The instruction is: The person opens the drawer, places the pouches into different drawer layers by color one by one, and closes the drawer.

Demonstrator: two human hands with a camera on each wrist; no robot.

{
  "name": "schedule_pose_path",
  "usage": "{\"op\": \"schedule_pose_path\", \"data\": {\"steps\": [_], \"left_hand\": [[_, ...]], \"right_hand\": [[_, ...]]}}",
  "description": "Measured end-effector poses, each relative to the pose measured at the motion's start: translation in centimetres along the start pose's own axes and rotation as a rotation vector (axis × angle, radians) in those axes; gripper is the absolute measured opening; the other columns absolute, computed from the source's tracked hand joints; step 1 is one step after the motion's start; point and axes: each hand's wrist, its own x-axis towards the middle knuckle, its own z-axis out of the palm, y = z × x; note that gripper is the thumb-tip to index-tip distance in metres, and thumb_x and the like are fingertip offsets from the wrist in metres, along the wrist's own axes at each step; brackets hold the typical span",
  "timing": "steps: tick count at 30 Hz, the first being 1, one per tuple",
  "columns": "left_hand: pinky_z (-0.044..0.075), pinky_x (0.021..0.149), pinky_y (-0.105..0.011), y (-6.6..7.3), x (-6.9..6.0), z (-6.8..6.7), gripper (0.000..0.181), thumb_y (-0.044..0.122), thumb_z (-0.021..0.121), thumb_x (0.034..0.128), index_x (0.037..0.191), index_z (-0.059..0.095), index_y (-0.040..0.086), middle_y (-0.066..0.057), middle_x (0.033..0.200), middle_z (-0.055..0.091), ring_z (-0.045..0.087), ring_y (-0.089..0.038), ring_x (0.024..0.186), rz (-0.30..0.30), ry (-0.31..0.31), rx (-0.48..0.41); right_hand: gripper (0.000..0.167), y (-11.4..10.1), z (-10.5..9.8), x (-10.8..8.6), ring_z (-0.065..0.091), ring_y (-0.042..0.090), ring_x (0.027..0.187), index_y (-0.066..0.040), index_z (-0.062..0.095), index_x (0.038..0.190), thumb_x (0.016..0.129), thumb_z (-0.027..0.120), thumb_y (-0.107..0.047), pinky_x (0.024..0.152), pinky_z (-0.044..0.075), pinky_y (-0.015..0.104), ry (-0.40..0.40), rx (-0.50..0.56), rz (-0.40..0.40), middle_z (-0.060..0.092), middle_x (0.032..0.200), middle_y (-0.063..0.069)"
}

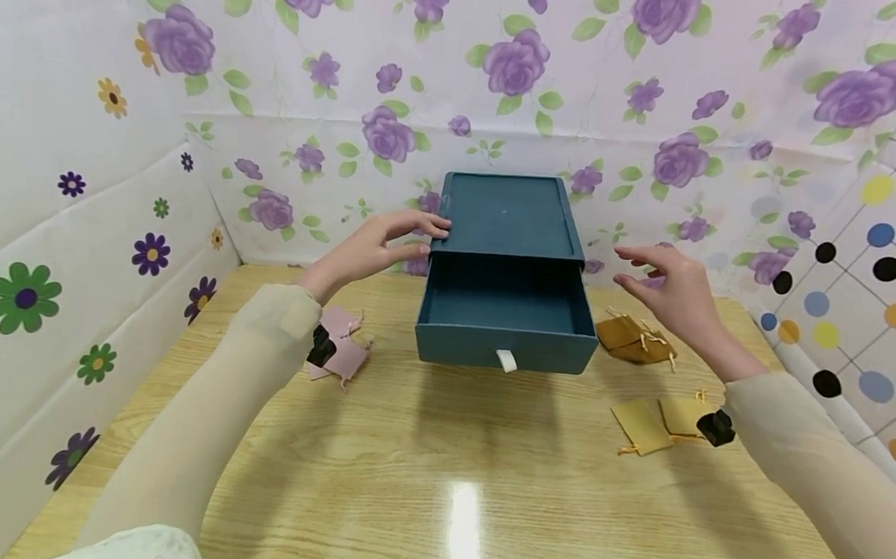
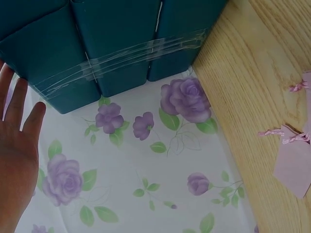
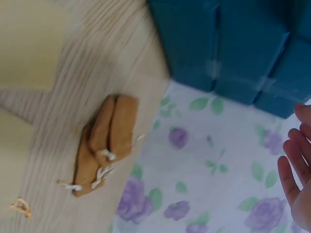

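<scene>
A dark blue drawer unit (image 1: 507,211) stands at the back middle of the table, its top drawer (image 1: 507,349) pulled out toward me and bare inside, with a white pull tab (image 1: 506,360) on the front. My left hand (image 1: 378,245) touches the unit's upper left edge with extended fingers. The left wrist view shows that hand (image 2: 17,141) beside the stacked, taped drawer casings (image 2: 114,48). Off the unit's right side, my right hand (image 1: 669,289) hovers apart from it, fingers loosely bent and holding nothing. The right wrist view shows its fingers (image 3: 289,182) spread.
Pink drawstring pouches (image 1: 345,354) lie on the wooden table (image 1: 379,477) at left. Brown drawstring pouches (image 1: 629,337) lie right of the unit, with yellow pouches (image 1: 643,426) nearer me. Flower-patterned cloth (image 1: 316,199) hangs behind; patterned side cloths flank the table.
</scene>
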Motion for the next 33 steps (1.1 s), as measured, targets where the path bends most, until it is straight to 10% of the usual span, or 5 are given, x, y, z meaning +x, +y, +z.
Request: {"op": "schedule_pose_path", "data": {"steps": [6,33], "left_hand": [[0.026,0.126,-0.042,-0.2,0.1,0.1,0.025,0.015,0.055,0.1019,0.126,0.064,0.014,-0.005,0.149,0.051,0.046,-0.021,0.141,0.016,0.009,-0.003],[0.025,0.126,-0.043,0.0,-0.1,0.4,0.027,0.017,0.055,0.1023,0.127,0.064,0.014,-0.005,0.15,0.051,0.039,-0.02,0.146,0.026,0.028,-0.001]], "right_hand": [[0.039,2.1,0.6,0.1,0.066,0.035,0.099,-0.007,0.068,0.127,0.089,0.074,-0.01,0.085,0.054,0.057,-0.095,0.019,0.056,0.07,0.12,0.019],[0.041,8.9,3.5,-0.8,0.059,0.044,0.118,-0.006,0.061,0.135,0.094,0.065,-0.008,0.088,0.052,0.057,-0.439,-0.036,0.143,0.06,0.136,0.024]]}}
